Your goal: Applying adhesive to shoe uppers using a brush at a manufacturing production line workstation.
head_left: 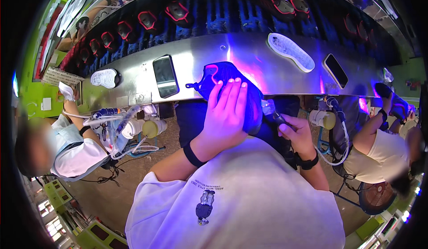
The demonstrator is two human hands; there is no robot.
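A dark shoe upper (253, 95) with a red-lit edge lies at the near edge of the metal table, bathed in violet light. My left hand (228, 108) is laid over it, fingers long and side by side, holding it; the thumb is hidden. In my right hand (296, 133) is a brush (269, 108) with a dark handle, gripped between thumb and fingers. Its pale bristle end meets the right side of the shoe upper. A white shoe sole (292, 52) rests beyond, to the right.
Phones lie left (165, 76) and right (336, 71) on the metal table (196, 62). Another sole (104, 78) sits far left. Behind runs a dark slatted conveyor (218, 15) carrying several red-edged shoe uppers. Capped white containers (322, 119) hang below the table edge. People work on both sides.
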